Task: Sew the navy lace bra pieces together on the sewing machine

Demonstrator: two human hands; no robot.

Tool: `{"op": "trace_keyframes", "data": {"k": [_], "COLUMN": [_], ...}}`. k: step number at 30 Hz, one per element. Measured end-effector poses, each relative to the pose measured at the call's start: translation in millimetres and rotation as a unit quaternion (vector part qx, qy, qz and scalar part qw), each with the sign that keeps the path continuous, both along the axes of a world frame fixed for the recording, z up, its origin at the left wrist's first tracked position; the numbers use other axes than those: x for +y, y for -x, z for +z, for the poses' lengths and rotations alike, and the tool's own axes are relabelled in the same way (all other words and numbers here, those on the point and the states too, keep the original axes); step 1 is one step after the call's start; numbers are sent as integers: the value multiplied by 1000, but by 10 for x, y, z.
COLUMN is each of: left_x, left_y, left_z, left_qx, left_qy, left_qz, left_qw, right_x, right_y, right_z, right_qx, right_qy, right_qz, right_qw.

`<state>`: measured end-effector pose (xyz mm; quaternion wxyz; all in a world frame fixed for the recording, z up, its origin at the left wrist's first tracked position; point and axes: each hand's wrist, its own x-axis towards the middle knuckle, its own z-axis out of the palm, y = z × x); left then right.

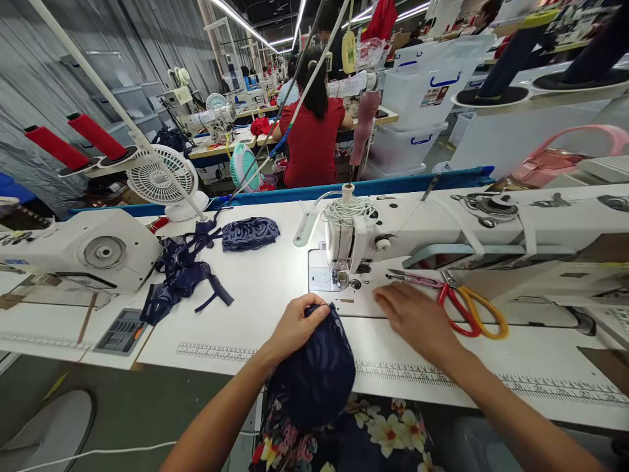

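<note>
My left hand [297, 330] pinches the upper edge of a navy lace garment piece [319, 370], which hangs over the front edge of the table towards my lap. Its rounded, patterned side faces up. My right hand [415, 319] rests low over the sewing machine bed, fingers extended to the left and holding nothing that I can see. Just right of that hand lie scissors [474, 311] with one red and one yellow handle, their blades pointing left. The needle area of the sewing machine [343, 275] is beyond and between my hands.
Navy straps and fabric pieces [184, 275] are heaped on the left, beside a folded lace piece [249, 234]. A second sewing machine [105, 252] stands at far left. A ruler strip [432, 375] runs along the table's front. Ahead, a person in red [314, 141] sits working.
</note>
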<state>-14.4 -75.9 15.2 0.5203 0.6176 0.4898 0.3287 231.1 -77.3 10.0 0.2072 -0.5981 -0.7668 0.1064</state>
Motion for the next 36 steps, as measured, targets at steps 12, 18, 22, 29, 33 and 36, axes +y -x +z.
{"op": "trace_keyframes", "data": {"k": [12, 18, 22, 29, 33, 36], "left_x": [-14, 9, 13, 5, -1, -1], "left_y": [-46, -62, -70, -86, -90, -91], "left_z": [-91, -90, -92, -90, -89, -92], "left_qx": [-124, -128, -134, -138, -132, -121], "left_qy": [119, 114, 105, 94, 87, 77], "left_qz": [59, 78, 81, 83, 80, 78], "left_qw": [983, 982, 982, 983, 984, 987], "right_x": [94, -313, -347, -289, -280, -282], "right_y": [-259, 367, 576, 632, 647, 656], "right_z": [-31, 35, 28, -28, -54, -64], "right_qx": [-98, 157, 147, 107, 106, 110], "right_qy": [-51, 143, 138, 133, 137, 143], "right_qz": [-48, 26, 20, 11, 6, 3], "right_qw": [993, 977, 979, 985, 985, 984]}}
